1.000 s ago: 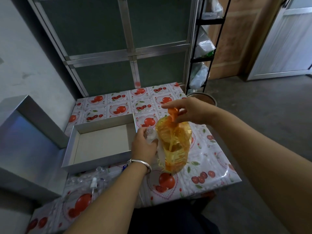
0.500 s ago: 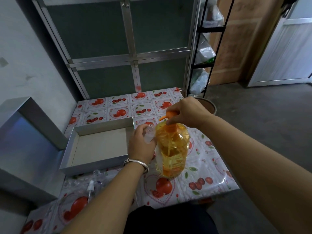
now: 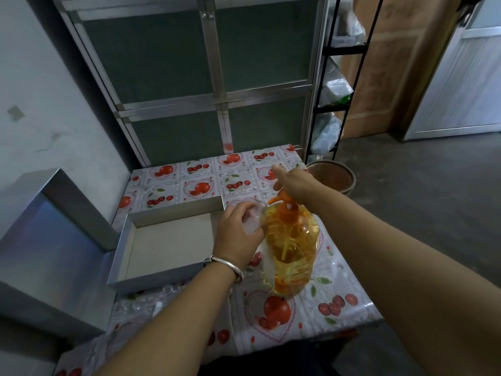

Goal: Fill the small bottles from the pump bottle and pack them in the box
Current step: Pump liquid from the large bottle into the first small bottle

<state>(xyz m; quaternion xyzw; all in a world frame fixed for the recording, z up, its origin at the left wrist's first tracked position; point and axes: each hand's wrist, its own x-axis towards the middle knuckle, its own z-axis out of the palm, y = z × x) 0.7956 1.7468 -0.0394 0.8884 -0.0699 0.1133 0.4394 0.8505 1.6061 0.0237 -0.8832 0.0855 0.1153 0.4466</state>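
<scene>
Two hands work here: your left hand (image 3: 238, 234) grips a small clear bottle (image 3: 253, 219) against the orange spout, while your right hand (image 3: 294, 185) rests on the pump bottle (image 3: 291, 251), fingers relaxed. Left of your left hand lies the grey box (image 3: 165, 245).

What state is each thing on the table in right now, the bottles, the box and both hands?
Orange-capped yellow pump bottle: upright, partly full.
Small clear plastic bottle: uncapped, mouth at the spout.
Shallow grey cardboard box: open, nothing packed inside.
Left hand: grips the small bottle.
Right hand: rests on the pump head.
Loose clear bottles: lying before the box.
</scene>
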